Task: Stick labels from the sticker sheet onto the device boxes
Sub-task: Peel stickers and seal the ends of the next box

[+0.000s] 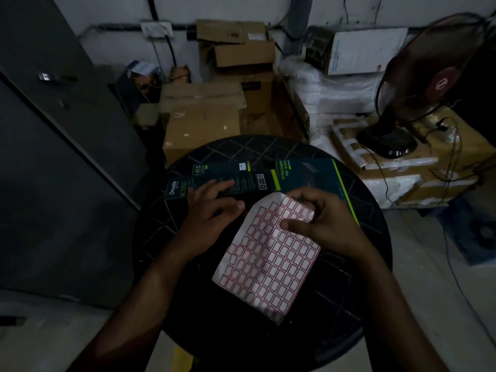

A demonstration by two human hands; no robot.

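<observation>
Now, step: peeling 1 label off the sheet [265, 253], by my reading; no label can be made out on a fingertip yet.
Sheet: white, red-bordered labels in a grid, lying tilted on the round dark table [357, 288], its far corner lifted toward the boxes.
Right hand [327, 224]: fingers curled together over the sheet's upper right part, thumb pressed on the label rows. It looks like a pinch at the edge of the sheet, though the dim light hides whether a label is caught.
Left hand [212, 210]: fingers loosely spread and straight; forefinger reaching over the left box [188, 186], palm side near the sheet's left edge. It holds nothing that I can see.
Boxes: 3 dark green device boxes in a row across the far half of the table, just beyond the sheet; the mid box [249, 181] overlaps the right box [316, 175].
Technique: pin the sheet flat with the left hand, lift 1 label corner with a nail, then peel low and slow so the backing does not rise with it.
Risk: poor light, small labels; 2 may lift together or 1 may curl onto itself.
Placement: probably a plain patch of box face, pressed from 1 edge across.
Surroundings: cardboard cartons [204, 116] behind, fan [418, 84] at right.
</observation>
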